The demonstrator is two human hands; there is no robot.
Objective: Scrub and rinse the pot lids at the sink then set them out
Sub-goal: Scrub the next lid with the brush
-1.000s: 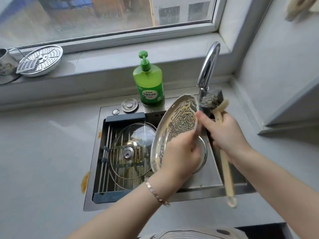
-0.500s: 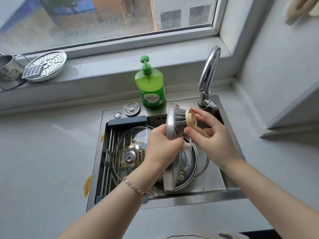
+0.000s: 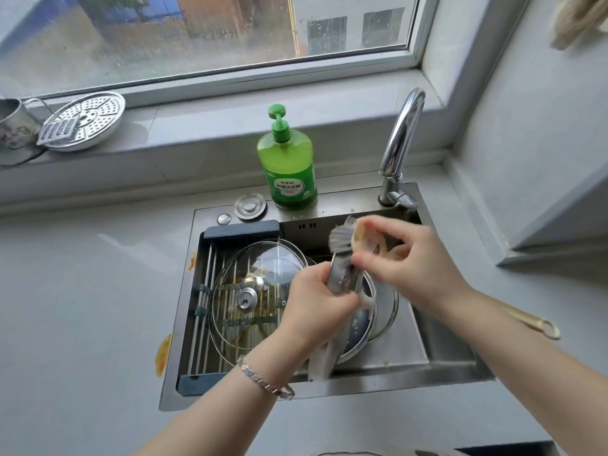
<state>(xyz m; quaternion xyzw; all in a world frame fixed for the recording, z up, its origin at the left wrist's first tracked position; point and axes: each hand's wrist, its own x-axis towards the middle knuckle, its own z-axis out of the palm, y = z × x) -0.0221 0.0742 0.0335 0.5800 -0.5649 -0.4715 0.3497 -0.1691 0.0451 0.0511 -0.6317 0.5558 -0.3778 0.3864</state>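
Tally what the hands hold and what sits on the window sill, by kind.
Lid: 1, in left hand
Brush: 1, in right hand
Mug: 1
Steamer plate: 1
Grater: 1, on the plate
Total: 5

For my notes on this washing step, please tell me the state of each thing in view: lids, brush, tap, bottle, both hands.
metal lid: held on edge over the sink, soiled
brush: bristles at the metal lid's top rim, blurred
glass lid: lies on the rack
tap: no water seen running
soap bottle: upright
left hand: grips the metal lid
right hand: holds the brush
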